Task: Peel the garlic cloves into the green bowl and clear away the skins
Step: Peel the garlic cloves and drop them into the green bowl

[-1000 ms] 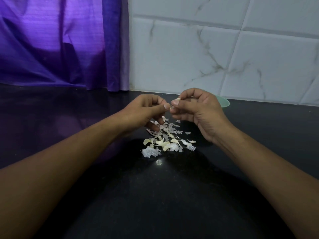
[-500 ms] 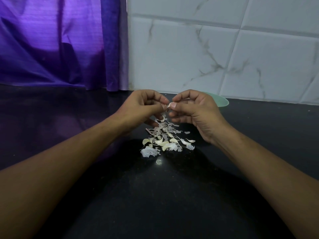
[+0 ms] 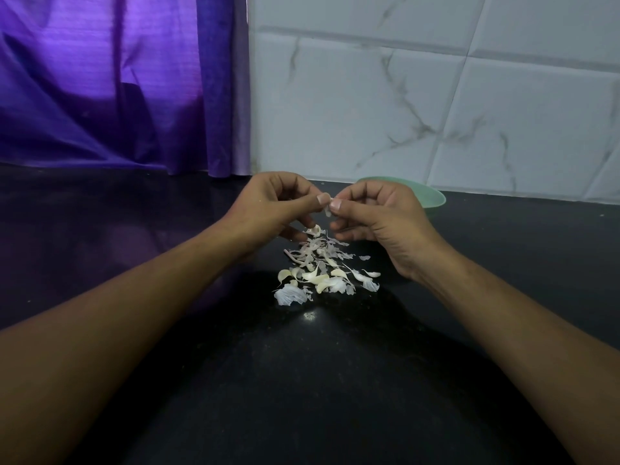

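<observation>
Both hands meet at the centre of the frame, just above the dark counter [image 3: 302, 380]. The left hand [image 3: 278, 209] comes in from the lower left with its fingers curled and its thumb tip pressed against a small pale piece [image 3: 328, 210] of garlic. The right hand [image 3: 382, 219] comes in from the lower right and pinches the same piece between thumb and forefinger, so the two thumbnails sit almost nail to nail. (Whether that piece is a whole clove or only its skin is too small to tell.)

Right below the hands, in the middle of the frame, lies a loose heap of skins [image 3: 322, 270], papery white and cream, spread flat on the counter.

The green bowl [image 3: 434, 196] stands right of centre, at the back of the counter by the wall [image 3: 436, 112]. The right hand covers most of it, and its inside is hidden. A purple curtain [image 3: 117, 88] fills the upper left, and marbled tiles fill the upper right.
</observation>
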A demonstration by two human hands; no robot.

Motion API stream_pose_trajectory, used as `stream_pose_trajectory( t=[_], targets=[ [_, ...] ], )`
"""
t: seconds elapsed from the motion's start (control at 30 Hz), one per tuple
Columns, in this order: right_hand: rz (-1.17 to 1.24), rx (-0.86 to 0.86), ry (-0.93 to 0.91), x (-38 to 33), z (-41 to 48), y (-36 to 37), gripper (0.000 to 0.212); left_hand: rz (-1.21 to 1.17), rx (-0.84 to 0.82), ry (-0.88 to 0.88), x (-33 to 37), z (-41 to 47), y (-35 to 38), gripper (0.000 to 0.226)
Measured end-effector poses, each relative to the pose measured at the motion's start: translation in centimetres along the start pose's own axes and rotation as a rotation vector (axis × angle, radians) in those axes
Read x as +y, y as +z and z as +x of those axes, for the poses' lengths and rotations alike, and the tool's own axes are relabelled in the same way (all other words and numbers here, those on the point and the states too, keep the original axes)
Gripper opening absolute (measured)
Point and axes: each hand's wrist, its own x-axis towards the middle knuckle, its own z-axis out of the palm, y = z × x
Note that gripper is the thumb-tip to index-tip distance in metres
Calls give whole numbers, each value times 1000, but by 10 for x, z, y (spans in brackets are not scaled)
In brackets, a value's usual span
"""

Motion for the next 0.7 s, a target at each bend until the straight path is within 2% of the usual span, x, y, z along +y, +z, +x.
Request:
stream_pose_trajectory(
  t=[0.33, 0.5, 0.7],
  targets=[
    [13, -37, 19, 1, 0, 1, 15, 7, -84, -40, 1, -2, 0, 16],
    [15, -28, 21, 1, 0, 0, 13, 16, -113, -51, 1, -2, 3, 21],
    [129, -62, 81, 2, 1, 0, 19, -64, -172, -65, 2, -3, 4, 16]
  ],
)
